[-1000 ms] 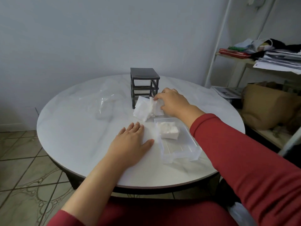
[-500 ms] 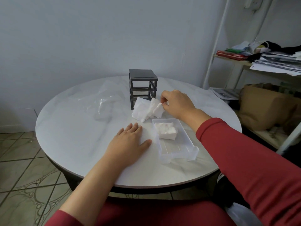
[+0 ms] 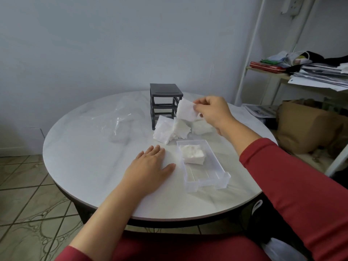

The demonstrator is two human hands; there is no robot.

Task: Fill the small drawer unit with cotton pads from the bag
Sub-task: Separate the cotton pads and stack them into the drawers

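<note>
While the left hand point(image 3: 148, 166) lies flat, fingers straight, on the table point(image 3: 84, 157), the right hand point(image 3: 212, 112) pinches one cotton pad point(image 3: 185, 110) above the pile point(image 3: 169, 129), at twelve o'clock from the clear drawer point(image 3: 207, 178).

Rnd white tbl point(image 3: 79, 166): dark drawer unit point(image 3: 163, 102), loose pads point(image 3: 169, 129), clear drawer point(image 3: 207, 178), bag point(image 3: 122, 119), left hand point(image 3: 148, 170) flat.

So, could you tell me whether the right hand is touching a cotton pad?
Touching. The head view shows the right hand pinching one cotton pad by its edge.
</note>
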